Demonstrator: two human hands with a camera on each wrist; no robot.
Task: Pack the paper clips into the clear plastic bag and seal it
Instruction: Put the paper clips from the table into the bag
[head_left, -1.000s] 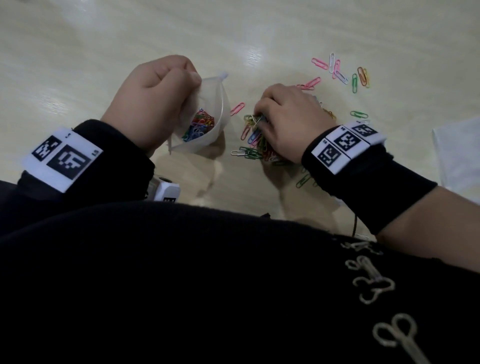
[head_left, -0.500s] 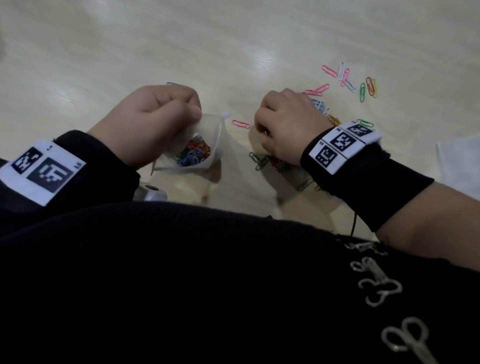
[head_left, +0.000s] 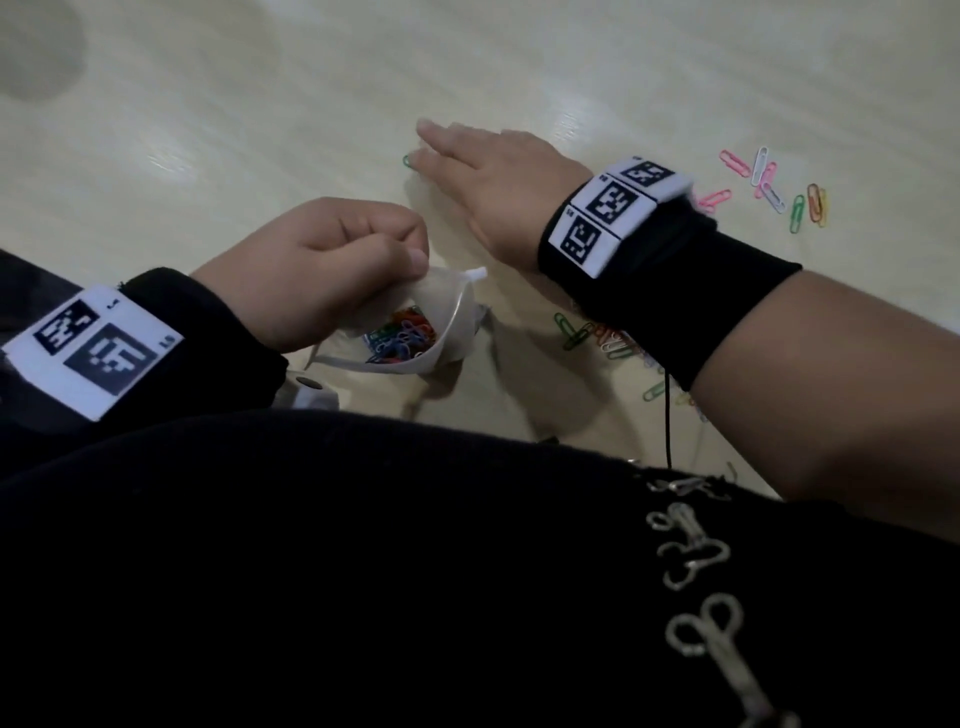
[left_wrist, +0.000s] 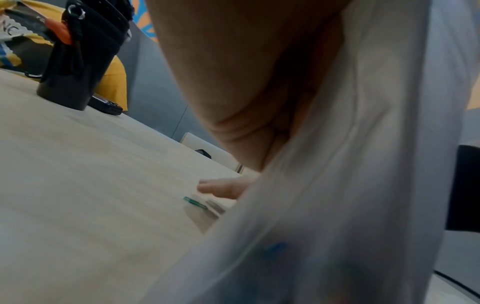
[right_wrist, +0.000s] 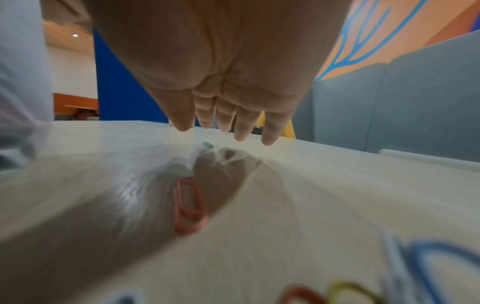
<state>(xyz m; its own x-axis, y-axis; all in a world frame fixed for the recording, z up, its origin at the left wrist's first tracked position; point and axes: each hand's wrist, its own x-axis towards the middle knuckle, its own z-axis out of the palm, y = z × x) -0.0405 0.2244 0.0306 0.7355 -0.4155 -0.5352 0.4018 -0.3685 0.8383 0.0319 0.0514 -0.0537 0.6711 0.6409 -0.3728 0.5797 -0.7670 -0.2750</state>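
Pale table (head_left: 260, 130): right hand (head_left: 488, 182) flat near green clip (head_left: 408, 161); left hand (head_left: 311, 270) pinches bag (head_left: 447, 312).

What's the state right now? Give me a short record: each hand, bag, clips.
left hand: pinches the rim of the bag, holding its mouth open
right hand: fingers straight, reaching over the table toward a green clip; holds nothing
bag: unsealed, mixed-colour clips inside
loose clips: many on the table, one cluster far right, more by the right wrist
next, likely: pick up the green clip
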